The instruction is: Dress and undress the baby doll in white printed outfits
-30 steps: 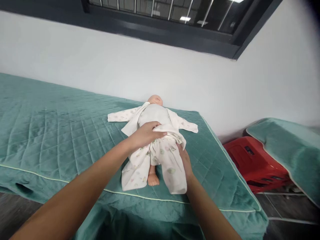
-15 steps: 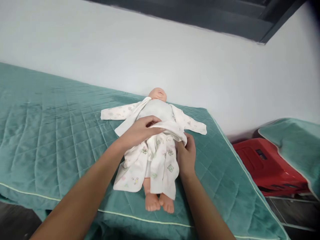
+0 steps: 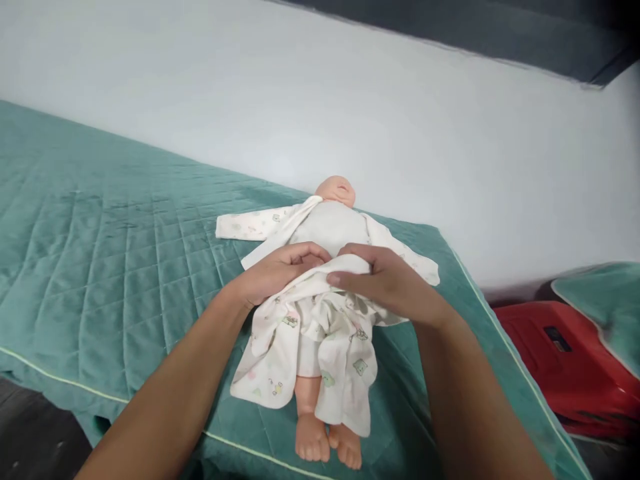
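A baby doll (image 3: pixel 330 223) lies on its back on a green quilted bedspread (image 3: pixel 150 267), its head by the wall and its bare feet toward me. Its upper body wears a white printed jacket (image 3: pixel 250 225) that hangs open over a grey-white torso. White printed baby pants (image 3: pixel 267 360) are bunched loosely over the legs. At the doll's waist, my left hand (image 3: pixel 280 268) has its fingers curled in the top edge of the pants. Close beside it, my right hand (image 3: pixel 393 280) pinches the same edge between thumb and fingers. The fabric hides some fingertips.
A white wall (image 3: pixel 200 87) rises behind the bed. On the right, below the bed edge, stands a red plastic item (image 3: pixel 545 373) with green cloth (image 3: pixel 605 307) over part of it. A dark panel (image 3: pixel 475 33) crosses the top right.
My right hand has moved from the side of the pants up and over the waist, now gripping the top edge near my left hand. The view has shifted slightly.
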`<control>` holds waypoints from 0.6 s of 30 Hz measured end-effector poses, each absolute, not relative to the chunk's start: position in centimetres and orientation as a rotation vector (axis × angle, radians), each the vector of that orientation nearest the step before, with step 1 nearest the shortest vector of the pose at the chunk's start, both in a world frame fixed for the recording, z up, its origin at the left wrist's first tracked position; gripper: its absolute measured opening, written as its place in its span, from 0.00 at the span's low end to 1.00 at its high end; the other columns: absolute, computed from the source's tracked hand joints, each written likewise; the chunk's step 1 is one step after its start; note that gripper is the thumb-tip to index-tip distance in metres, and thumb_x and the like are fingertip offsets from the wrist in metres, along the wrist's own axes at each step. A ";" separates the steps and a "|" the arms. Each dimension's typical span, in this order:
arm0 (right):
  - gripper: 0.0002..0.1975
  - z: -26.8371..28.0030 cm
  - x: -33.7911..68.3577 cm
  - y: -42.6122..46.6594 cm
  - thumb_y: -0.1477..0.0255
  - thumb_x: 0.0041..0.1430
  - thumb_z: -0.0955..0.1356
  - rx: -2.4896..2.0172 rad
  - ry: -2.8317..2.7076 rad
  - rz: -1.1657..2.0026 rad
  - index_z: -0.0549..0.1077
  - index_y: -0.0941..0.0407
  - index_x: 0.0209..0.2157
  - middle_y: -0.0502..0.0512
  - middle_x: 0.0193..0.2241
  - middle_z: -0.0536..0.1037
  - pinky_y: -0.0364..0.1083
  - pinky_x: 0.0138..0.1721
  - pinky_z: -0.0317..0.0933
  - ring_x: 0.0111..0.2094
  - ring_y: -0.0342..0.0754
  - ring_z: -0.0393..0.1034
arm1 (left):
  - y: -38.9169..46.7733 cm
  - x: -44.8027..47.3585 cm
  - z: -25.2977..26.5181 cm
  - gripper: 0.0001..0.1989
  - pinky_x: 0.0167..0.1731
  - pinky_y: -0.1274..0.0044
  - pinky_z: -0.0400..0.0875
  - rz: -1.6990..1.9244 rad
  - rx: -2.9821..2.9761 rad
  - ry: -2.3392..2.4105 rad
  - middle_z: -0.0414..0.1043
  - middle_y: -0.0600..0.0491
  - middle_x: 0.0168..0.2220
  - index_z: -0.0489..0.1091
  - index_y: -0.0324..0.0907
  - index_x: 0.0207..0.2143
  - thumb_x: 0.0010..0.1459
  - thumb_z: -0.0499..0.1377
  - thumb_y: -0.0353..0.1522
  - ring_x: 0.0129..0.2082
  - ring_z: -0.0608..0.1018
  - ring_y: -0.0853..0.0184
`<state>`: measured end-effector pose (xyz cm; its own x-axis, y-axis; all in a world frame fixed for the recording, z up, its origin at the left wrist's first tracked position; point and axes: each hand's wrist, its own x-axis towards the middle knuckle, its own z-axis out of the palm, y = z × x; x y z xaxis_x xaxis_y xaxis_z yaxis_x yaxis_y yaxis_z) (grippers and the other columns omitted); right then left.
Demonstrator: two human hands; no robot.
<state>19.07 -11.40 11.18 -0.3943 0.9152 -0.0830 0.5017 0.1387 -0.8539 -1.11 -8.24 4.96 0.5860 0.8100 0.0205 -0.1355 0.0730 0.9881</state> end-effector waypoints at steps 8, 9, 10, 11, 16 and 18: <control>0.15 6.0 19.8 -9.6 0.67 0.46 0.77 -0.815 -1.319 1.764 0.68 0.56 0.28 0.45 0.21 0.70 0.40 0.21 0.54 0.19 0.39 0.60 | -7.6 -1.7 4.6 0.12 0.24 0.82 0.58 0.549 1.328 0.441 0.66 0.57 0.27 0.69 0.38 0.33 0.53 0.66 0.37 0.25 0.67 0.74; 0.15 5.9 19.8 -9.7 0.68 0.47 0.76 -0.795 -1.292 1.783 0.68 0.56 0.28 0.45 0.20 0.70 0.39 0.21 0.54 0.19 0.39 0.61 | -7.5 -1.5 4.4 0.13 0.23 0.82 0.58 0.572 1.294 0.438 0.66 0.57 0.27 0.68 0.38 0.32 0.52 0.67 0.37 0.24 0.67 0.75; 0.13 5.9 19.8 -9.8 0.68 0.48 0.76 -0.793 -1.273 1.787 0.68 0.56 0.29 0.45 0.21 0.70 0.39 0.21 0.55 0.19 0.39 0.61 | -7.4 -1.3 4.2 0.14 0.23 0.83 0.57 0.620 1.251 0.439 0.65 0.57 0.26 0.67 0.38 0.31 0.51 0.67 0.38 0.24 0.67 0.75; 0.12 6.1 19.8 -9.9 0.69 0.49 0.75 -0.810 -1.260 1.781 0.69 0.56 0.29 0.45 0.21 0.71 0.39 0.21 0.56 0.19 0.39 0.63 | -7.4 -1.1 4.0 0.15 0.23 0.83 0.58 0.686 1.201 0.444 0.65 0.57 0.26 0.67 0.39 0.30 0.51 0.67 0.39 0.23 0.67 0.75; 0.12 7.6 19.5 -10.4 0.68 0.49 0.75 -1.011 -1.441 1.774 0.75 0.56 0.35 0.50 0.29 0.77 0.42 0.29 0.64 0.30 0.46 0.72 | -8.0 -0.4 3.8 0.16 0.23 0.83 0.60 0.951 0.977 0.527 0.63 0.58 0.25 0.65 0.40 0.30 0.53 0.65 0.41 0.23 0.66 0.75; 0.14 8.0 19.3 -10.7 0.68 0.47 0.76 -1.082 -1.608 1.823 0.78 0.57 0.36 0.52 0.33 0.80 0.45 0.33 0.66 0.34 0.50 0.74 | -8.3 -0.4 3.8 0.16 0.23 0.83 0.59 0.968 0.940 0.567 0.62 0.59 0.25 0.65 0.41 0.31 0.53 0.65 0.42 0.23 0.65 0.75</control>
<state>19.29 -10.66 8.04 -0.5747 0.7805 -0.2460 0.1467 -0.1975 -0.9693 -0.38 -8.34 3.82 0.4753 0.8798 -0.0054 -0.4354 0.2405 0.8675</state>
